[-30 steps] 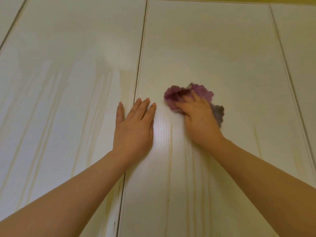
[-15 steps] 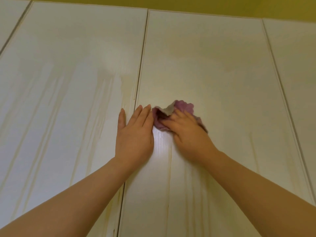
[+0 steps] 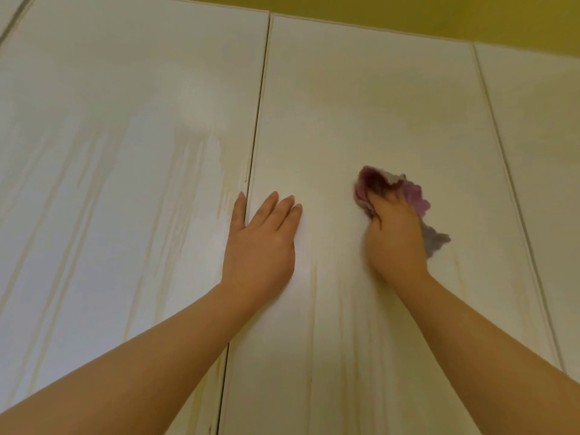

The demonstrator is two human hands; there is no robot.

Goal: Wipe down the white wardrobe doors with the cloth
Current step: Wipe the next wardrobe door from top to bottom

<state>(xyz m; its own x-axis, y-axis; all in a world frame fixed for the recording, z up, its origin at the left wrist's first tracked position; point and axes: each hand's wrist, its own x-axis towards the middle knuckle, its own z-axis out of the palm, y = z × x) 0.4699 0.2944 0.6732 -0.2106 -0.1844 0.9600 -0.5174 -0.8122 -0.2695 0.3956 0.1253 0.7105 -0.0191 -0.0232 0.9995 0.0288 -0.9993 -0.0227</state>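
Looking up through the head view, tall white wardrobe doors (image 3: 314,73) of pale, faintly grained board fill the scene, set side by side under a strip of mustard-yellow wall (image 3: 470,17) along the top edge. The right hand (image 3: 394,237) is on the middle door (image 3: 361,105), right of the frame's centre. Its fingers are curled down into a crumpled purple cloth (image 3: 414,196) and hold it bunched against the panel, the back of the hand towards the camera. The cloth shows above and to the right of the fingers in soft folds, and a greyer tail of it trails past the outer side of the hand, lying on the door surface. Hand and cloth are slightly blurred. The left hand (image 3: 262,243) holds nothing: it lies flat against the board, fingers straight and close together, pointing up. It straddles the dark vertical seam (image 3: 255,136) between the left door (image 3: 125,152) and the middle door, thumb on the left door and the four fingers on the middle one. The two hands are apart, with bare panel between them. Pale yellowish vertical streaks (image 3: 188,171) run down the left door, and fainter ones mark the middle door below the hands. The right door (image 3: 539,152) shows at the frame's right side, beyond another seam.
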